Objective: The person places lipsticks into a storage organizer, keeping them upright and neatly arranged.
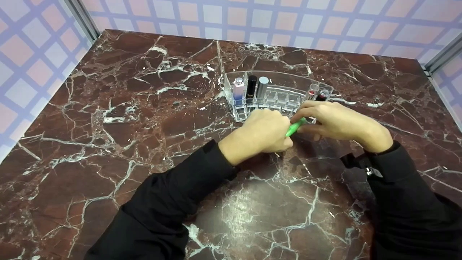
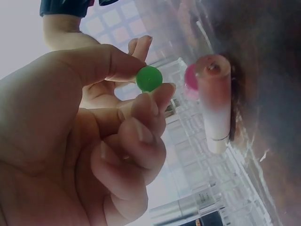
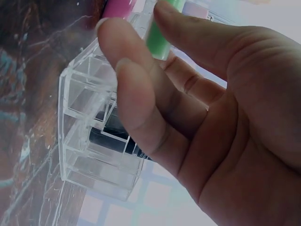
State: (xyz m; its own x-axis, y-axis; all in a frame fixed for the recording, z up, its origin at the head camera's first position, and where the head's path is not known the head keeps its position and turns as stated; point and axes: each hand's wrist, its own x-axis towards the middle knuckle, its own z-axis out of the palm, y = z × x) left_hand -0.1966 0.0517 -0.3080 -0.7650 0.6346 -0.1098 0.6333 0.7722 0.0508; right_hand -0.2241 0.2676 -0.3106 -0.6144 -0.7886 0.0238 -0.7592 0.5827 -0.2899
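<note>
- Marbled dark-red worktop [image 1: 108, 119] fills the head view, with checked pink-and-lilac walls along the top and sides of the frame.
- Green tube [image 1: 295, 127], right of centre in the head view, is held between both hands just in front of the organizer and above the worktop.
- Left hand [image 1: 261, 133] pinches the near end: the left wrist view shows thumb and forefinger closed on the round green end [image 2: 149, 78], the other fingers curled under, which looks like a steadying grip.
- Right hand [image 1: 334, 121] takes the far end, thumb and fingers [image 3: 136, 84] wrapped lightly round the green shaft [image 3: 160, 33] in the right wrist view; I judge the two grips suit pulling or twisting.
- Clear organizer [image 1: 278, 97] stands just behind the hands, its open cells facing up so things stand upright.
- At its left end stand a lilac bottle [image 1: 238, 88], a black tube [image 1: 251, 86] and a silver tube [image 1: 262, 86].
- At its right end, just above the right hand, two red-tipped sticks [image 1: 317, 94] show.
- Black sleeves [image 1: 173, 202] cover both arms in the lower frame.
</note>
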